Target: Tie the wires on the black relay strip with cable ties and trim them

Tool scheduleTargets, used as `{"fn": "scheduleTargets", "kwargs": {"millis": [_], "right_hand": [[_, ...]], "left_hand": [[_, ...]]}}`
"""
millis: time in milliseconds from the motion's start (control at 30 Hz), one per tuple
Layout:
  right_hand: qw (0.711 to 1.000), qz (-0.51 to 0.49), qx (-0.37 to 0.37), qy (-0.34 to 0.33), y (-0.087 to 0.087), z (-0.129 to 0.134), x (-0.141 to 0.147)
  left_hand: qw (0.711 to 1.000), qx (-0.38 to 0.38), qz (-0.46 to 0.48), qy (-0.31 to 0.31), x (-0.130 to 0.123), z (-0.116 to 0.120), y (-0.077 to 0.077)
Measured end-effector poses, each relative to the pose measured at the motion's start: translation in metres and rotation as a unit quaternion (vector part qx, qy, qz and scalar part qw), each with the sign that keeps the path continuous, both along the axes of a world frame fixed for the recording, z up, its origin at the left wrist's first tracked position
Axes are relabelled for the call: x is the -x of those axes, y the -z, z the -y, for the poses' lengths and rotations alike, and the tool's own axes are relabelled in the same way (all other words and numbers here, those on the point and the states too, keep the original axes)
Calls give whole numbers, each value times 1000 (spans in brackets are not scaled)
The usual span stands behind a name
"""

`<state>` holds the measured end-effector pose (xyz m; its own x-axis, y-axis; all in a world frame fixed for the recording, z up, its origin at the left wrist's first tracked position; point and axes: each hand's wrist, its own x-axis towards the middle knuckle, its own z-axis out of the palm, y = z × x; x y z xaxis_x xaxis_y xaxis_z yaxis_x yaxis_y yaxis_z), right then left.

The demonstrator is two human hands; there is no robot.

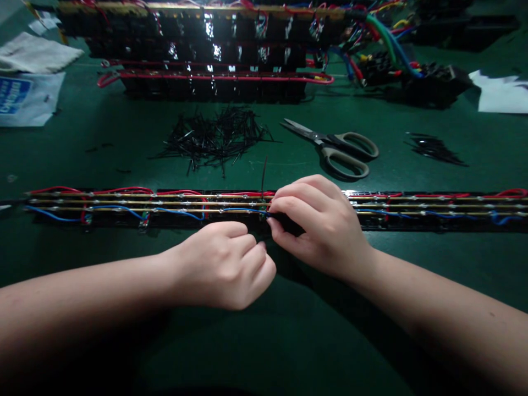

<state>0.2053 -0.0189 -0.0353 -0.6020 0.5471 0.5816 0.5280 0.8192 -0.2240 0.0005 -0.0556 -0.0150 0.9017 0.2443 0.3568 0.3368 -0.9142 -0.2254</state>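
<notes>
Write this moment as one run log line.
left hand: curled, contents hidden | right hand: fingertips at wired strip | beyond strip: scissors, black tie pile

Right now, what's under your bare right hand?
The bare right hand covers part of a long black strip with thin brass-coloured rods and red and blue wires. They show on both sides; anything beneath the palm is hidden.

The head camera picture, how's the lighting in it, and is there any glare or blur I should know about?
Head view: dim, greenish overall, darkest along the bottom; bright glints on the black assembly at the top; soft shadow on the tabletop below the hands; the scissors fairly clear, fine detail in the dark tie pile hard to separate.
</notes>
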Motion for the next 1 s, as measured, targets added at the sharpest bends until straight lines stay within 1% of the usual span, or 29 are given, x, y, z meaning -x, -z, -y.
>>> {"fn": "scheduleTargets", "kwargs": {"millis": [267, 500, 667, 833, 900, 1000], "right_hand": [[999, 4, 27, 24, -2, 2, 2], [999, 1, 21, 25, -1, 2, 3], [999, -3, 18, 26, -1, 2, 3], [999, -7, 31, 31, -1, 2, 3], [999, -9, 31, 26, -1, 1, 3], [999, -12, 28, 13, -1, -1, 1]], "left_hand": [[999, -5, -31, 8, -2, 0, 0], [998, -22, -55, 12, -3, 2, 0], [998, -16, -54, 18, -5, 0, -2], [998, -18, -54, 11, -5, 0, -2], [999, 9, -45, 20, -6, 3, 0], [995, 81, -26, 47, -8, 10, 4]]}}
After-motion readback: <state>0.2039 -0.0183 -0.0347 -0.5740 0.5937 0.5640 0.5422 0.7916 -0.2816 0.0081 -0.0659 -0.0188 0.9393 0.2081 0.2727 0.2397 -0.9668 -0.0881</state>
